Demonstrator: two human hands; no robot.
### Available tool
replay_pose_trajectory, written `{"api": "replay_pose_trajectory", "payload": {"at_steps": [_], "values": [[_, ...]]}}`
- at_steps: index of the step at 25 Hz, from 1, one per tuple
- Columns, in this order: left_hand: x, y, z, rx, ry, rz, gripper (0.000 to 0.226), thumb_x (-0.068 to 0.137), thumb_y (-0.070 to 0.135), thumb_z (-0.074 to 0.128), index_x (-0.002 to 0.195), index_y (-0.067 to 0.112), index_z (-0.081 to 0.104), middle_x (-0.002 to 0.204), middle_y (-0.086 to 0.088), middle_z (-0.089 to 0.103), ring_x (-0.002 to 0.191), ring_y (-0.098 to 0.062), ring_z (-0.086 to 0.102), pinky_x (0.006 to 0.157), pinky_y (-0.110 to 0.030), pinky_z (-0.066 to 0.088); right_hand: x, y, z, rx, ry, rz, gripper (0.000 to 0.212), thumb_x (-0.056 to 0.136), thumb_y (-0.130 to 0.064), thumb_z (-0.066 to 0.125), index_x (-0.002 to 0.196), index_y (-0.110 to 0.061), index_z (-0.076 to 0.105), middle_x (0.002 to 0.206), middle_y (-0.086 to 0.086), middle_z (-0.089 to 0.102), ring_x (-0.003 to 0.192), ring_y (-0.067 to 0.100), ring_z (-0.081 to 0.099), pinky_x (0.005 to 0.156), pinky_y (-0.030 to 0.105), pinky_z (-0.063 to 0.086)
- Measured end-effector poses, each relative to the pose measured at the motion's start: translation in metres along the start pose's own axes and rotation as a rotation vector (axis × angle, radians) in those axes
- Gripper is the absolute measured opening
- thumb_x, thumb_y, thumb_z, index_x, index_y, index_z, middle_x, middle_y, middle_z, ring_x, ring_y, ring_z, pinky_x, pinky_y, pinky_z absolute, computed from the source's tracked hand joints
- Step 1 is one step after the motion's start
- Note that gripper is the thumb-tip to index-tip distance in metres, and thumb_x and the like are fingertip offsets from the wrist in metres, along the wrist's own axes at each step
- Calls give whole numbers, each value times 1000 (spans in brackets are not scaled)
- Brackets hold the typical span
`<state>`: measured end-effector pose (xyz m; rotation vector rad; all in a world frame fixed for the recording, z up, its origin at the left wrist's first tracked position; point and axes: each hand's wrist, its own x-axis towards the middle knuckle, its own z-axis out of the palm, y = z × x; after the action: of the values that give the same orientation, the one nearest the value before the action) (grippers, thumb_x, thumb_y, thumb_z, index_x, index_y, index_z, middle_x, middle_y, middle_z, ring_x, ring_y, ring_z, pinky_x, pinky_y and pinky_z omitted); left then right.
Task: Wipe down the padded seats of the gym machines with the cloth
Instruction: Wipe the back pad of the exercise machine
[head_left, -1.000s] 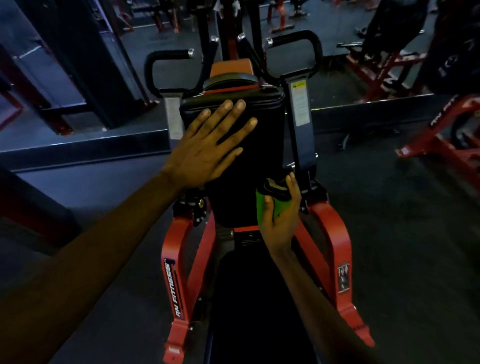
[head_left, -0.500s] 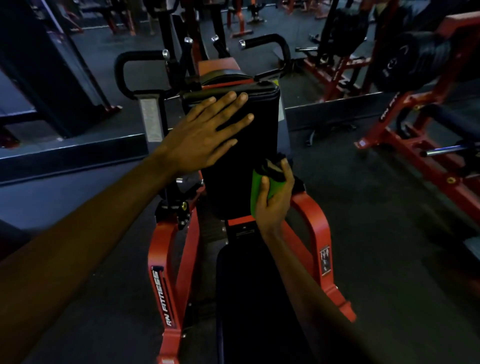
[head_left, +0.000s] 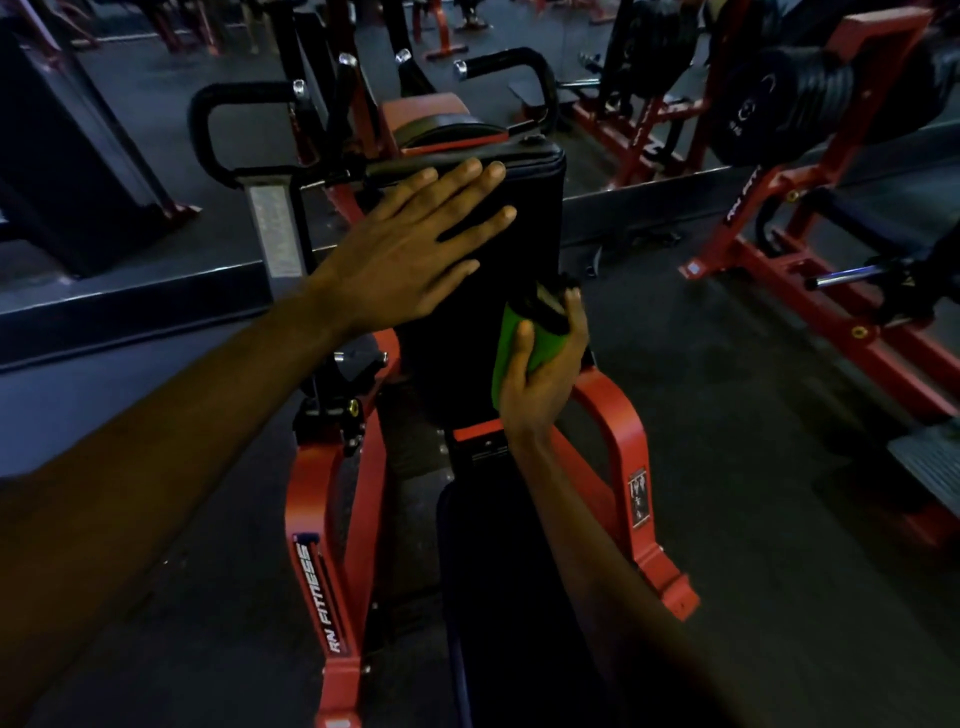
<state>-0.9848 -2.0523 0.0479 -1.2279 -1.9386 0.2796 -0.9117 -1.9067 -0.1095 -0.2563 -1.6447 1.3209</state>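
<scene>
1. Green cloth (head_left: 511, 345), folded into a thick wad with a dark part at its top, is held against the lower right edge of an upright black pad (head_left: 524, 244).
2. The right hand (head_left: 545, 376) grips the cloth, with the thumb lying across the green face and the fingers curled round the far side.
3. The left hand (head_left: 410, 254) is spread flat, fingers straight and apart. Its palm lies on the upper front of the pad and the fingertips are near the pad's top edge.
4. The two hands are apart, the left one higher and further left than the right.
5. Below the pad a long black seat (head_left: 509, 597) runs toward the viewer, and the right forearm crosses above it.
6. A red frame (head_left: 317, 519) flanks the pad and seat on both sides. Its left leg carries white lettering reading "RN FITNESS".
7. A black left handle (head_left: 200, 130) loops up beside the pad, and a right handle (head_left: 524, 57) curves up behind it.
8. To the right stands a second machine (head_left: 779, 249), also red, loaded with black plates (head_left: 810, 104).
9. The floor (head_left: 753, 467) is dark and the light is dim.
</scene>
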Motion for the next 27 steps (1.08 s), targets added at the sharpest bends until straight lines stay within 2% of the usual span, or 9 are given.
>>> {"api": "replay_pose_trajectory", "payload": {"at_steps": [3, 5, 7, 9, 13, 17, 20, 24, 27], "values": [[2, 1, 3, 11, 13, 8, 53, 109, 34, 33, 159, 19, 23, 164, -13, 21, 152, -28, 17, 122, -38, 7, -50, 29, -11, -88, -44, 53, 56, 104, -37, 50, 147, -2, 41, 157, 14, 38, 148, 31, 32, 114, 61, 32], [0, 0, 3, 30, 15, 13, 53, 109, 34, 33, 159, 18, 22, 164, -14, 19, 152, -28, 16, 122, -37, 5, -72, 31, -10, -129, -110, 57, 57, 105, -41, 43, 149, -4, 42, 160, 10, 34, 152, 32, 22, 119, 62, 22], [0, -1, 4, 41, 19, 15, 53, 109, 34, 34, 159, 18, 22, 164, -14, 19, 152, -28, 16, 122, -37, 4, -81, 23, -1, -222, -286, -124, 54, 106, -43, 33, 151, -14, 38, 161, 6, 32, 155, 31, 13, 124, 55, 10], [1, -1, 2, 31, 12, 23, 53, 109, 33, 34, 159, 18, 22, 164, -14, 19, 152, -28, 16, 122, -36, 2, -84, 16, 8, -296, -398, -272, 51, 106, -46, 25, 150, -24, 37, 161, 1, 29, 156, 26, 8, 125, 49, 6], [0, -7, -3, 23, -27, 55, 53, 109, 26, 30, 159, 16, 19, 165, -13, 16, 153, -26, 12, 123, -36, 1, -64, -1, 20, -215, -280, -242, 50, 106, -48, 24, 143, -22, 46, 158, 4, 33, 155, 24, 12, 124, 48, 10], [-4, -12, -5, 20, -60, 62, 53, 108, 22, 24, 159, 10, 14, 166, -11, 13, 154, -25, 11, 124, -36, -1, -18, -26, 25, -123, -133, -201, 46, 101, -30, 45, 141, -8, 52, 159, 14, 35, 153, 34, 17, 123, 56, 14], [-6, -13, -5, 31, -72, 64, 54, 108, 24, 21, 160, 11, 11, 166, -11, 11, 154, -23, 6, 124, -37, -1, -15, -19, 21, -150, -130, -171, 45, 101, -24, 50, 143, -9, 49, 160, 11, 34, 154, 29, 16, 121, 58, 17], [-6, -10, -5, 13, -62, 47, 54, 108, 24, 23, 160, 11, 13, 166, -10, 13, 154, -23, 10, 123, -37, 1, -42, 14, 1, -103, -63, -27, 49, 105, -34, 45, 145, -6, 47, 161, 10, 33, 153, 28, 21, 118, 61, 25], [-6, -9, -7, -16, -75, 36, 55, 107, 23, 25, 160, 12, 14, 166, -9, 13, 154, -24, 10, 124, -36, 1, -48, 15, -3, 3, 33, 148, 47, 106, -34, 45, 145, -8, 47, 160, 6, 36, 151, 25, 28, 117, 57, 31]]}}
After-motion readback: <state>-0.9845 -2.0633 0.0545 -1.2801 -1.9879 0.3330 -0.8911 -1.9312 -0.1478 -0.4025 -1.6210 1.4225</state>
